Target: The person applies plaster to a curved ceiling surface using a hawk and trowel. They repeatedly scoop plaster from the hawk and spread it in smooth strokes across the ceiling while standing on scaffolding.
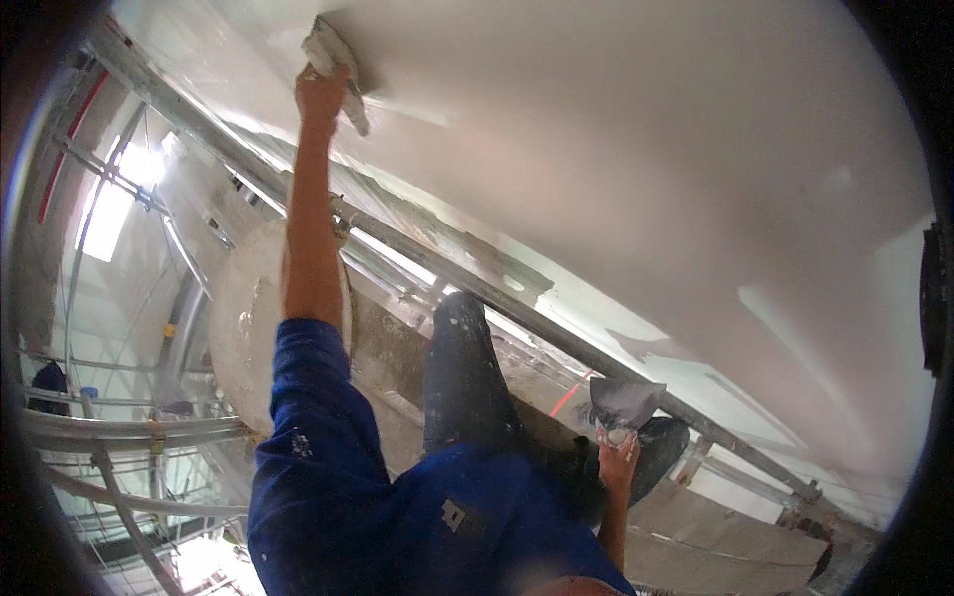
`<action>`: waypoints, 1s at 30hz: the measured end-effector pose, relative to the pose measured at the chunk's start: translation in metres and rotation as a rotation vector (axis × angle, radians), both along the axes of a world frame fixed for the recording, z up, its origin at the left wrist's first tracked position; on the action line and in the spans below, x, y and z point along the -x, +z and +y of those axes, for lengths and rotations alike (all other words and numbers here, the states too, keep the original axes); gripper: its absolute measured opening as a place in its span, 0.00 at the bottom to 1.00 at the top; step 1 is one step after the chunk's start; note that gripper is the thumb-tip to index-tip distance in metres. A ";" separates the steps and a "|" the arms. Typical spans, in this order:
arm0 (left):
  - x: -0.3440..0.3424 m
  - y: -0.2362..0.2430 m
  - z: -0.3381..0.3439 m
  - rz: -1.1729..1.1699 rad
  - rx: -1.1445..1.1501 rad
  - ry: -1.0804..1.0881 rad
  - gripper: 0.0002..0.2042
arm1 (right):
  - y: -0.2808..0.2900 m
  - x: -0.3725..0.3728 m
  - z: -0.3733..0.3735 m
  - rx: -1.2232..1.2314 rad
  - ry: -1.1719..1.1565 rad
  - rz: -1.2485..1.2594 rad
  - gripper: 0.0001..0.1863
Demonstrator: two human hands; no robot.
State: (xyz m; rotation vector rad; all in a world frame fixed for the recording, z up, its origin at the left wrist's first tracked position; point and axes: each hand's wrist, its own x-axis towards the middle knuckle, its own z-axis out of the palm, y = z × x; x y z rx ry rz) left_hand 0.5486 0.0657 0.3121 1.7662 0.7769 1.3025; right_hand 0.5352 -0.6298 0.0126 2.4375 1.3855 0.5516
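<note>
My left hand (320, 99) is closed on a plaster-coated trowel (333, 45), held against the smooth off-white wall surface (676, 169) at the top of the view. The bare left forearm stretches up from a blue sleeve. Low on the right, my right hand (618, 459) grips a wide grey scraper (626, 395) with pale plaster near the fingers. It is held beside my bent knee in dark, paint-spotted trousers. Below the trowel, a grey metal tube (537, 330) runs diagonally along the wall.
A round beige board (248, 328) lies left of my arm. Scaffold poles (139, 427) and crossbars fill the left side, with a bright window (109, 209) behind them. Grey planks (715, 546) sit under me, and a thin red strip (571, 397) shows near the scraper.
</note>
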 end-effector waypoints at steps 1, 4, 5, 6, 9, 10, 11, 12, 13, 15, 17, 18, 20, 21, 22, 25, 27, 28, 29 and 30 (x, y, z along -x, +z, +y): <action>-0.011 -0.004 -0.021 0.027 -0.079 0.071 0.13 | -0.013 -0.001 -0.005 -0.100 -0.004 -0.001 0.17; -0.048 -0.013 -0.105 0.097 -0.266 0.127 0.15 | -0.001 0.003 -0.010 -0.083 -0.055 0.006 0.19; -0.063 -0.016 -0.139 0.129 -0.333 0.218 0.17 | -0.001 0.004 -0.012 -0.108 -0.064 0.025 0.20; -0.074 -0.013 -0.187 0.155 -0.419 0.276 0.13 | -0.003 0.002 -0.015 -0.126 -0.054 -0.008 0.19; -0.108 0.002 -0.331 0.105 -0.372 0.250 0.17 | -0.014 0.000 -0.031 -0.206 -0.066 0.001 0.18; -0.122 -0.001 -0.367 0.071 -0.426 0.126 0.24 | -0.018 0.002 -0.038 -0.258 -0.097 0.083 0.19; -0.137 -0.004 -0.409 0.257 -0.405 0.137 0.29 | -0.017 0.006 -0.046 -0.305 -0.139 0.165 0.21; -0.149 -0.004 -0.446 0.310 -0.317 -0.093 0.33 | -0.016 0.010 -0.054 -0.229 -0.166 0.091 0.21; -0.147 0.006 -0.482 0.340 -0.327 -0.084 0.32 | -0.014 0.007 -0.051 -0.165 -0.148 0.024 0.20; -0.171 0.000 -0.546 0.417 -0.457 -0.073 0.29 | -0.014 0.005 -0.066 -0.121 -0.206 -0.031 0.19; -0.194 -0.007 -0.610 0.494 -0.644 -0.002 0.29 | -0.027 0.008 -0.085 -0.187 -0.315 0.010 0.18; -0.201 -0.001 -0.636 0.555 -0.499 -0.086 0.29 | -0.037 0.007 -0.097 -0.307 -0.356 0.120 0.18; -0.201 -0.002 -0.671 0.537 -0.457 -0.237 0.29 | -0.059 0.011 -0.118 -0.481 -0.494 0.244 0.17; -0.193 -0.003 -0.674 0.463 -0.556 -0.263 0.29 | -0.062 0.015 -0.126 -0.535 -0.552 0.264 0.17; -0.185 -0.005 -0.673 0.389 -0.659 -0.284 0.29 | -0.058 0.014 -0.126 -0.525 -0.601 0.205 0.18; -0.151 -0.024 -0.639 0.087 -0.305 -0.710 0.21 | -0.014 0.006 -0.128 -0.320 -0.577 0.244 0.19; -0.115 -0.027 -0.594 -0.076 -0.239 -1.082 0.17 | 0.013 -0.004 -0.124 -0.232 -0.456 0.284 0.20; -0.088 -0.031 -0.570 0.030 -0.407 -1.123 0.16 | 0.024 -0.012 -0.118 -0.244 -0.364 0.275 0.20; -0.066 -0.031 -0.553 0.088 -0.467 -1.239 0.17 | 0.029 -0.017 -0.111 -0.262 -0.280 0.267 0.21; -0.042 -0.030 -0.536 0.145 -0.526 -1.357 0.17 | 0.015 -0.028 -0.106 -0.333 -0.397 0.652 0.21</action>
